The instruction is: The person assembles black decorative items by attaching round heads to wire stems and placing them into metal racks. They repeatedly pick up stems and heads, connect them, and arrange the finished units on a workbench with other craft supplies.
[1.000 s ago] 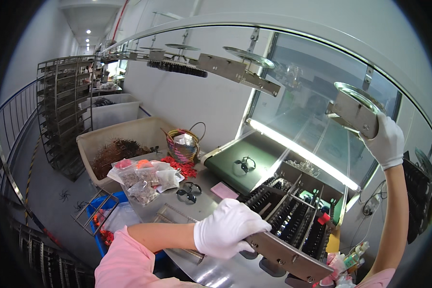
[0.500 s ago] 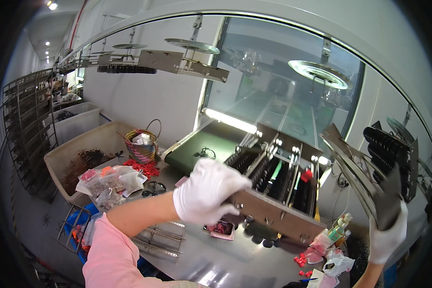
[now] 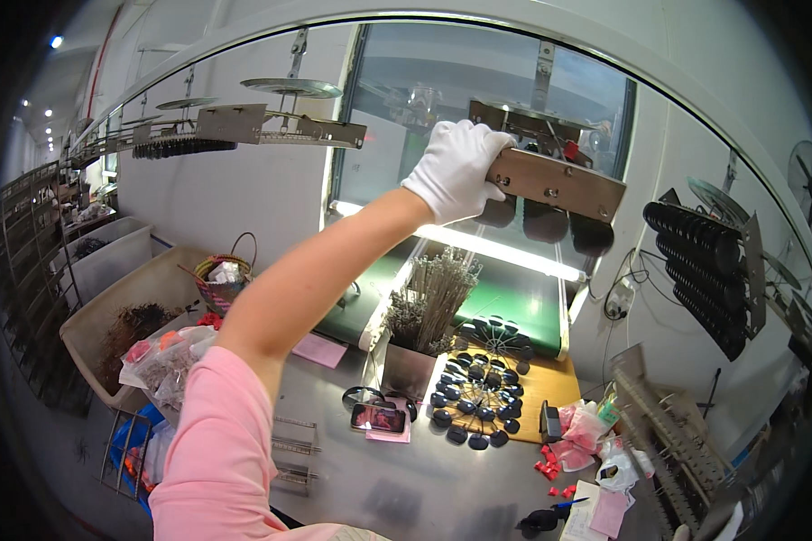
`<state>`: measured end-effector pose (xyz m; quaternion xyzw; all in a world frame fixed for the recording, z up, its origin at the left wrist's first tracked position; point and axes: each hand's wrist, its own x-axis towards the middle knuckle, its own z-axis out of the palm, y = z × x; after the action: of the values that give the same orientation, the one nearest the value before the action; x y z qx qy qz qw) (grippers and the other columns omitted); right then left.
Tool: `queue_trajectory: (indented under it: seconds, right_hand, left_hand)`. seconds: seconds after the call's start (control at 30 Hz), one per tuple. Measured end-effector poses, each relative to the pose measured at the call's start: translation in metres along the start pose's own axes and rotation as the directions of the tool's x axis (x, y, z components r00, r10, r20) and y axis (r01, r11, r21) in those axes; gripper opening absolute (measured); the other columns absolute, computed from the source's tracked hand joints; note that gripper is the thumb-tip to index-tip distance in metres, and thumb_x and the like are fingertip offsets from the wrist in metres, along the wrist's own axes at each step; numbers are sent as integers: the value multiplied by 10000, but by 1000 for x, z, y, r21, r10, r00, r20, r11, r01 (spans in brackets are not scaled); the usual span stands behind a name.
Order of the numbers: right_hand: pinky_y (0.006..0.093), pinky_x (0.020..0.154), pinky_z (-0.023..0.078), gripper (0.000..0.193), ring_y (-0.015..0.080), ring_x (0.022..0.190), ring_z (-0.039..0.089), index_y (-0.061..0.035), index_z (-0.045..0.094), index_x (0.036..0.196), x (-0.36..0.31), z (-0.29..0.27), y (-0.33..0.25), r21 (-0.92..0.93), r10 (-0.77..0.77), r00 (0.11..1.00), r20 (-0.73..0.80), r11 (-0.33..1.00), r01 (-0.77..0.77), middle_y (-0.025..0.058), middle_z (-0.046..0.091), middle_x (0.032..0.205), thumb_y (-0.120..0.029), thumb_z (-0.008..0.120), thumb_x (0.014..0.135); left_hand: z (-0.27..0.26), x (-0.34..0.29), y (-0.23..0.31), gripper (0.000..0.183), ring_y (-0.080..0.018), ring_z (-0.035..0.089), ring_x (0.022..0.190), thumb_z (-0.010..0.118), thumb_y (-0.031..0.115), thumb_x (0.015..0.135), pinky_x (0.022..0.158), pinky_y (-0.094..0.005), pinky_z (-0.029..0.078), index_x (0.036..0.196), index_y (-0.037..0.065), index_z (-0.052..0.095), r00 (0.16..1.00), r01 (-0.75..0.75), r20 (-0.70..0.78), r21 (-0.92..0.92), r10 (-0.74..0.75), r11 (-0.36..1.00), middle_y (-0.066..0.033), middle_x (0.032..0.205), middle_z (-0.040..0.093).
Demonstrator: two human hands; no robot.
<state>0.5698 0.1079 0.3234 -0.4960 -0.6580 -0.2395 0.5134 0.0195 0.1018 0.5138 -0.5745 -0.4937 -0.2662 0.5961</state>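
My left hand (image 3: pixel 460 171), in a white glove, is raised at the top middle. Its fingers are wrapped round the left end of a metal rack (image 3: pixel 559 185) holding dark lenses. The rack is level, just under a round metal disc on an overhead hanger (image 3: pixel 544 77); I cannot tell whether it is hooked on. At the lower right edge, only bits of my right hand's white glove (image 3: pixel 733 523) show, at the lower end of a second metal rack (image 3: pixel 663 433). That rack stands tilted, with no lenses visible on it.
Dark lenses (image 3: pixel 478 397) on wire holders lie on a wooden board before a green conveyor (image 3: pixel 514 311). Beside them stands a metal box (image 3: pixel 408 370) of thin wire rods. A phone (image 3: pixel 377 417) lies on pink paper. Loaded racks (image 3: pixel 704 261) hang at right; bins (image 3: pixel 108 316) stand left.
My left hand has lifted the lens rack up from over the table to the overhead hanger. My right hand has dropped mostly out of view, and its rack has come down at the lower right.
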Motion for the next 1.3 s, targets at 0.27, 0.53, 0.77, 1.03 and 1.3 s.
queue_trajectory:
  seconds: [0.27, 0.53, 0.77, 1.03, 1.3]
  right_hand:
    - [461, 930, 527, 776, 410, 1044, 673, -32, 657, 1243, -13, 22, -6, 235, -6, 929, 369, 968, -86, 211, 707, 1117, -207, 917, 533]
    - [469, 890, 539, 786, 421, 1002, 675, -44, 661, 1236, -15, 68, -32, 401, -260, 846, 465, 914, 61, 204, 708, 1087, -304, 901, 534]
    - [474, 909, 535, 856, 420, 1022, 673, -27, 645, 1257, -41, 113, -47, 466, -387, 741, 549, 878, 113, 210, 702, 1133, -350, 929, 517]
    - [427, 943, 538, 853, 347, 1070, 683, -67, 675, 1238, -62, 160, -149, 739, -626, 551, 552, 673, 24, 172, 714, 1144, -356, 943, 481]
    - [394, 925, 544, 748, 309, 1019, 703, -85, 687, 1232, -58, 171, -286, 912, -905, 179, 386, 403, 71, 129, 726, 1130, -306, 941, 563]
  left_hand:
    - [55, -12, 12, 682, -295, 630, 892, 925, 348, 602, 841, -450, 442, 1162, 91, 633, 1000, -12, -25, 7, 12, 1000, -84, 934, 648]
    - [24, -1, 36, 645, -287, 638, 974, 893, 307, 666, 859, -445, 449, 1218, 113, 625, 998, -26, 60, -29, 28, 999, -71, 970, 659]
    - [-42, -16, 50, 417, -271, 647, 913, 797, 338, 755, 785, -435, 469, 1077, 119, 648, 952, -227, -202, 27, 228, 973, -62, 936, 659]
    - [-154, -226, 107, 1057, -361, 579, 1156, 900, 390, 621, 1030, -477, 398, 1479, -11, 430, 548, 554, 818, -511, 174, 657, -221, 1248, 608]
    - [-201, -356, 110, 1119, -364, 560, 1256, 857, 248, 695, 1067, -438, 458, 1615, 56, 250, 288, 957, 951, -288, -108, 13, -200, 1385, 541]
